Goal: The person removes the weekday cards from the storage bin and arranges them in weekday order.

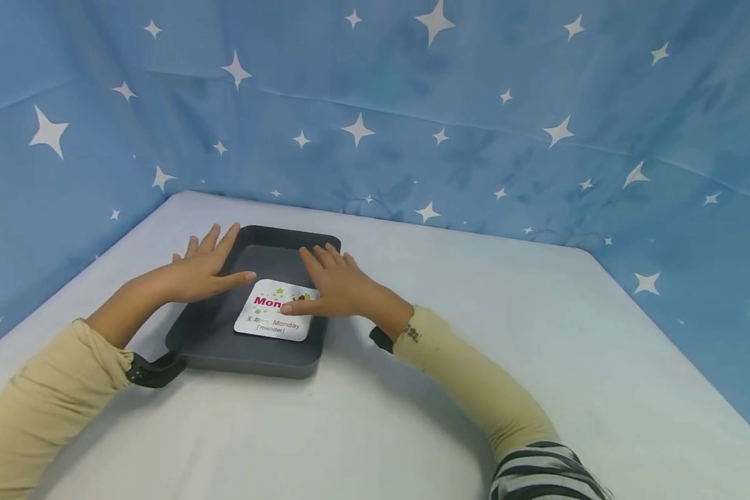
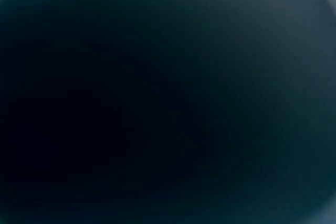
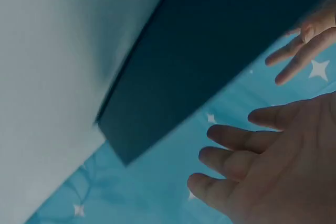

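A dark grey tray (image 1: 250, 364) with raised walls lies on the white table, and a white card (image 1: 259, 326) printed "Monday" rests inside it. Over the tray's left wall, my left hand (image 1: 196, 274) is spread with fingers straight and thumb toward the card. My right hand (image 1: 344, 288) reaches over the right wall, its fingers extended and its thumb overlapping the card in the head view; contact cannot be told. In the right wrist view, the right hand (image 3: 278, 156) appears palm-side beside the tray's dark outer wall (image 3: 173, 77). The left wrist view is nearly all dark.
A white cloth-covered table (image 1: 506, 333) extends to the right and front of the tray. Blue star-patterned fabric (image 1: 387, 90) hangs behind it and along both sides. A dark wrist strap (image 1: 153, 371) on the left arm sits close to the tray's near left corner.
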Action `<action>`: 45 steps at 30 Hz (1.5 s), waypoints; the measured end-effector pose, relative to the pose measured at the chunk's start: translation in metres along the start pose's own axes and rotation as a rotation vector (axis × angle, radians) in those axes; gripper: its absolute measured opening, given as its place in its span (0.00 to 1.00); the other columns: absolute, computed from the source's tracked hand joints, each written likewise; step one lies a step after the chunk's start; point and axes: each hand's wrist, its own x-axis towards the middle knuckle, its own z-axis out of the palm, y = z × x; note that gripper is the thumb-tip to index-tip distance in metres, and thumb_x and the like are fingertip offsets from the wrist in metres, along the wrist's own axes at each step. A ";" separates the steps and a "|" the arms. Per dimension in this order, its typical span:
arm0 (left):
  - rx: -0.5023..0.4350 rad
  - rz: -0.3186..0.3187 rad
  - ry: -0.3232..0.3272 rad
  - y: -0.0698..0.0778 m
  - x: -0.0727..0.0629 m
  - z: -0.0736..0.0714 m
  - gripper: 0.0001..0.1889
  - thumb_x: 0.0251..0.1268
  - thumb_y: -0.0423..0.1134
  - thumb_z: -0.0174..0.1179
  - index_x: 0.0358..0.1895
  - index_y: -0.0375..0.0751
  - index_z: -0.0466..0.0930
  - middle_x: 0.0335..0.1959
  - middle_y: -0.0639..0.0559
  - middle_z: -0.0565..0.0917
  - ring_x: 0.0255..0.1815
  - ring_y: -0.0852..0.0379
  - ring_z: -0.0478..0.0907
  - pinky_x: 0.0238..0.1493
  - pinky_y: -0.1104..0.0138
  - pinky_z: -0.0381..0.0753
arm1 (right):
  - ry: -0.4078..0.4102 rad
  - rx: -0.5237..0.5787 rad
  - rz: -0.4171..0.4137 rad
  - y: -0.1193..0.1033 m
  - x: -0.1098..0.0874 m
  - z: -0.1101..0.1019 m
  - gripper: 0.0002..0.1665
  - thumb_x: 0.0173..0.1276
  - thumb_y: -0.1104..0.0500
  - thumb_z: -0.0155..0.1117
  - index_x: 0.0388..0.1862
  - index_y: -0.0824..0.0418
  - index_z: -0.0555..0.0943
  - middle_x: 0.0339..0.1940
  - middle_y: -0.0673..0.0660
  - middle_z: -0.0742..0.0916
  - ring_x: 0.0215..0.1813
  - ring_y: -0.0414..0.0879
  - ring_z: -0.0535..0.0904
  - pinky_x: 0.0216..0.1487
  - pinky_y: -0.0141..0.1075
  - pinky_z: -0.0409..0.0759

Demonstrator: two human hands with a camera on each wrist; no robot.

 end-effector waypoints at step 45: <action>-0.289 0.049 -0.052 -0.045 0.012 0.026 0.48 0.67 0.55 0.46 0.70 0.39 0.19 0.71 0.32 0.27 0.71 0.30 0.30 0.64 0.36 0.40 | -0.047 0.078 -0.174 0.001 0.020 0.003 0.45 0.53 0.36 0.62 0.67 0.50 0.61 0.64 0.53 0.71 0.58 0.44 0.69 0.61 0.44 0.67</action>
